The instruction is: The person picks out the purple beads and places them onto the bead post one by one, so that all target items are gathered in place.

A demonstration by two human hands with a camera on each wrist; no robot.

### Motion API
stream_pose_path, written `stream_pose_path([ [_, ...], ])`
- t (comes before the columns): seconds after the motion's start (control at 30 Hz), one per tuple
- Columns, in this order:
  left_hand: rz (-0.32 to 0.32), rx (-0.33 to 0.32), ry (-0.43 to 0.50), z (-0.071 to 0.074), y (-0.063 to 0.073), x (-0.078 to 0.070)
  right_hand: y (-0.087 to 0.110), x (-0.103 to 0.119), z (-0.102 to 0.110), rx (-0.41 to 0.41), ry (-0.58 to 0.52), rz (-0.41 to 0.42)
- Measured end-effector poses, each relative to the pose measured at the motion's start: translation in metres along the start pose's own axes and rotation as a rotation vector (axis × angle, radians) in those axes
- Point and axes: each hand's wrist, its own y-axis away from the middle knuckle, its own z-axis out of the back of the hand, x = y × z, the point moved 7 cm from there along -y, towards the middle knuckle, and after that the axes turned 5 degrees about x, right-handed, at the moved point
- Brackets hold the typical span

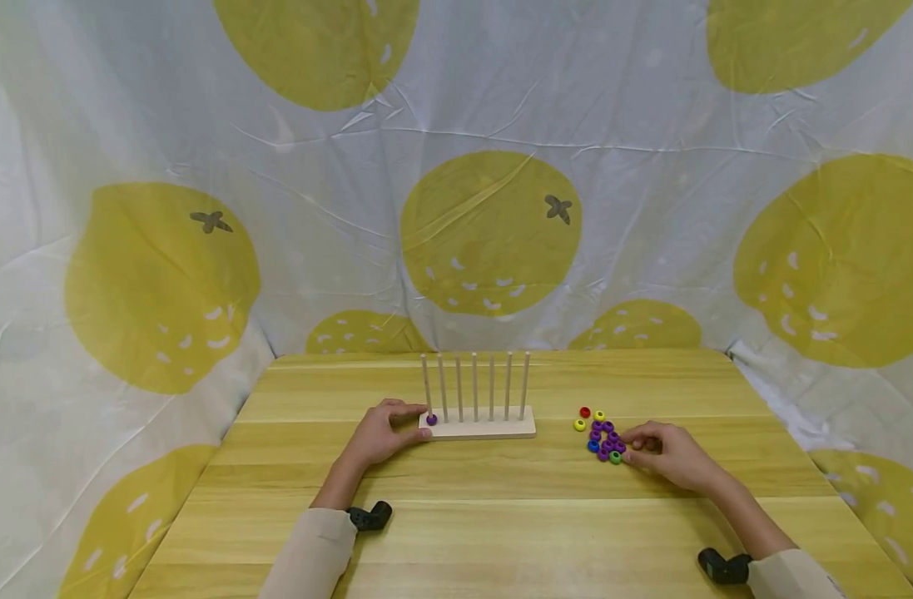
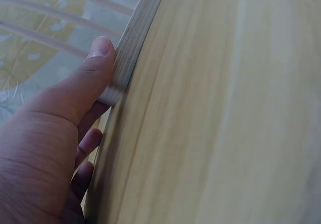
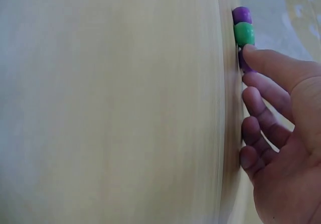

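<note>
A pale wooden peg board (image 1: 482,428) with several upright pegs stands mid-table. My left hand (image 1: 379,433) holds its left end, the thumb (image 2: 101,47) lying on the front edge in the left wrist view. One purple bead (image 1: 431,420) sits low on the leftmost peg. To the right, my right hand (image 1: 673,455) is at the edge of a bead cluster, its thumb and index fingertips around a purple bead (image 3: 245,61). Beside that bead is a green bead (image 3: 244,34), with another purple bead (image 3: 242,15) past it. The fingertips partly hide the purple bead.
Other loose beads lie left of the right hand: a red bead (image 1: 585,412), a yellow bead (image 1: 600,415), a second yellow bead (image 1: 579,425), a blue bead (image 1: 593,446) and several purple ones. The wooden table (image 1: 501,532) ends at a lemon-patterned curtain (image 1: 336,225).
</note>
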Motion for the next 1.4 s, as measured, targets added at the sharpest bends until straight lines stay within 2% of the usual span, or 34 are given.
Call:
stream_pose_path([
  [0.23, -0.001, -0.002, -0.003, 0.0, 0.0, -0.001, -0.001, 0.002, 0.0, -0.011, 0.024, -0.021],
  [0.47, -0.004, 0.0, 0.004, 0.0, -0.001, -0.002, -0.001, 0.002, 0.001, -0.021, 0.046, 0.001],
  [0.83, -0.012, 0.004, 0.004, 0.0, 0.0, -0.003, 0.0, 0.001, 0.008, -0.043, 0.031, -0.016],
  [1.17, -0.011, 0.002, 0.011, 0.001, 0.001, -0.002, -0.005, 0.022, 0.023, -0.112, 0.1, 0.071],
  [1.4, -0.004, -0.001, 0.006, 0.001, 0.0, 0.0, -0.013, 0.04, 0.031, -0.127, 0.116, 0.114],
])
